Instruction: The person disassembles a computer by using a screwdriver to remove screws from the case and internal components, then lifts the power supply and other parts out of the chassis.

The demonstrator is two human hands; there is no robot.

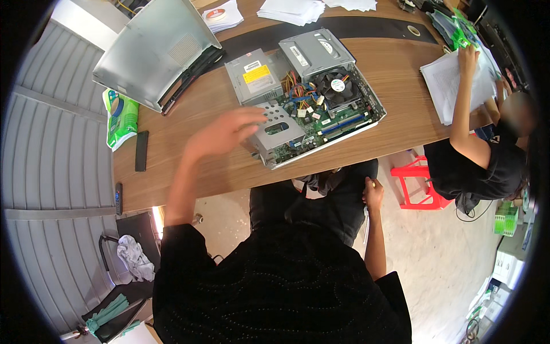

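An opened desktop computer [321, 129] lies on the wooden table in front of me, its green circuit board and wires exposed. My left hand [226, 132] reaches over its near left corner. The fingers are stretched out, slightly blurred, over a perforated metal bracket [281, 137]; whether they touch it I cannot tell. Behind the bracket is a power supply box [252, 77] with a yellow label. A grey optical drive [318, 51] and a black cooling fan [337, 86] sit further right. My right hand [373, 194] rests by my thigh, closed around a thin tool whose yellow end shows.
A metal computer cover [157, 54] stands at the back left, near a green packet [121, 117] and a black phone-like slab [141, 151]. Paper stacks [292, 10] lie along the far side. At right, another person [481, 155] handles papers [452, 86] near a red stool [418, 183].
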